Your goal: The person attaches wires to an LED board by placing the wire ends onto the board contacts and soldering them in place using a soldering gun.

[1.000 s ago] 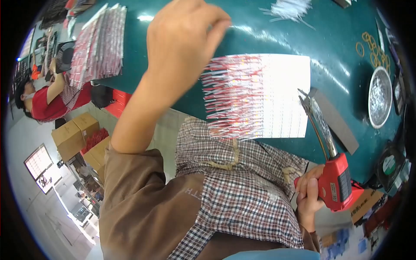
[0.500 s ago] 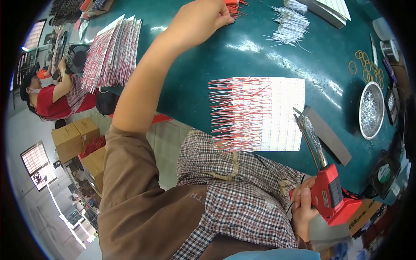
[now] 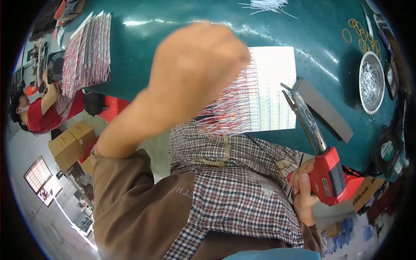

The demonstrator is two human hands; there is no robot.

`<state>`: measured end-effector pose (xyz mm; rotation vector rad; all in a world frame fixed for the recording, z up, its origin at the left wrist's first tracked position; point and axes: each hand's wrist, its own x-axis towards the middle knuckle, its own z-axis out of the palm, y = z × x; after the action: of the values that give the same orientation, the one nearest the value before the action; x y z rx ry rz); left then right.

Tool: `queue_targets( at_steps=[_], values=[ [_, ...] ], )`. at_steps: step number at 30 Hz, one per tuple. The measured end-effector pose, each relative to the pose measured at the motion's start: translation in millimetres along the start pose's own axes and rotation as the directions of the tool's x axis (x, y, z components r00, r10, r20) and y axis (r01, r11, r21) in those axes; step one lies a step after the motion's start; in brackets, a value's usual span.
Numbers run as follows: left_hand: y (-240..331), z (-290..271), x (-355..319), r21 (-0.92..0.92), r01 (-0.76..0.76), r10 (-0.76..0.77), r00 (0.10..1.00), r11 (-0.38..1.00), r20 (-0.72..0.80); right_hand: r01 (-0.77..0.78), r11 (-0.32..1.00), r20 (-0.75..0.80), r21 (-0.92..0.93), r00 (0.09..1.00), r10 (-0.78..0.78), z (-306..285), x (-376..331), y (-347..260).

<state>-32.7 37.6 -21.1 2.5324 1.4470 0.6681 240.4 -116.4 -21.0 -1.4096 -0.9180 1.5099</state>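
Observation:
My right hand [image 3: 303, 186] is closed round the handle of a red soldering gun [image 3: 327, 182]. Its metal tip and thin feed tube point up and left, over the right side of a white circuit board panel [image 3: 275, 65]. Rows of red and white wires [image 3: 234, 108] stick out along the panel's left part, hanging toward my lap. Above the panel's upper left is my left hand [image 3: 203, 65], smeared by motion, its fingers curled in. Whatever those fingers hold is hidden. A dark grey bar [image 3: 325, 110] lies right of the panel, beside the gun's barrel.
A stack of wired panels [image 3: 86, 52] stands at the far left of the green table [image 3: 143, 52]. White wires [image 3: 266, 5] lie at the far edge. Rubber bands [image 3: 362, 39] and a metal bowl [image 3: 361, 82] are on the right. A co-worker [image 3: 47, 106] sits beyond, near cardboard boxes [image 3: 67, 145].
My left hand has come back from the red wires at the far edge to over the panel. The view has shifted, and the red wire bundle is no longer visible. My right hand keeps the soldering gun.

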Motion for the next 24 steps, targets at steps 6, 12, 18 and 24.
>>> queue_targets(
  at_steps=[6, 12, 18, 24],
  values=[
    [27, 20, -35, -0.082, -0.140, 0.142, 0.990, 0.987, 0.015, 0.003, 0.975, 0.171, -0.223, 0.985, 0.036, -13, -6, 3],
    [27, 27, -41, -0.083, -0.104, 0.108, 0.993, 0.991, 0.045, -0.085, 0.969, 0.082, -0.232, 0.991, 0.106, -9, -13, 5],
    [29, 23, -41, -0.074, -0.076, 0.080, 0.995, 0.994, 0.054, -0.095, 0.958, 0.125, -0.271, 0.983, 0.133, -11, -11, 5],
    [30, 24, -41, -0.087, -0.058, 0.063, 0.996, 0.995, 0.063, -0.119, 0.974, 0.168, -0.195, 0.974, 0.153, -11, -8, 8]
  ],
)
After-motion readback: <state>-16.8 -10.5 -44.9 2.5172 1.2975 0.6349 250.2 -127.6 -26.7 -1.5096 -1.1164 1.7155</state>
